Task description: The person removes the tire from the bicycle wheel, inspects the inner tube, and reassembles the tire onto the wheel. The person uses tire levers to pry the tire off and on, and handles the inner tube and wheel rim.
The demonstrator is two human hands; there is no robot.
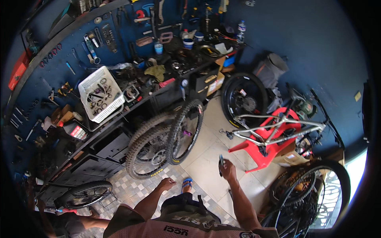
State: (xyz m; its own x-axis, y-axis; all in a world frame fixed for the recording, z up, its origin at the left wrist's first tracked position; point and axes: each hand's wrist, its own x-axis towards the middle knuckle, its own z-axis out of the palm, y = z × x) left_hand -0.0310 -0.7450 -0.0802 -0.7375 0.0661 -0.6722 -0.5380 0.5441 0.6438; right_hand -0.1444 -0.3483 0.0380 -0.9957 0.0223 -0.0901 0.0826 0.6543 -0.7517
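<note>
My right hand (228, 170) is closed round a slim dark object (220, 162) with a paler top end. It is too small to tell its kind. The hand hangs over the pale tiled floor, left of the red plastic chair (260, 156) and apart from it. On that chair rests a bare silver bicycle frame (274, 137). Lower and to the left, my left hand (167, 183) has its fingers curled in, with nothing seen in them. It is nearest to the mountain bike wheels (133, 158) leaning against the workbench, and touches none of them.
A cluttered workbench (164, 85) runs along the tool wall, bearing a white basket (112, 108) of small parts. Further wheels stand at the back (226, 95), lower right (343, 190) and lower left (85, 190). Another person's leg (95, 223) shows at lower left.
</note>
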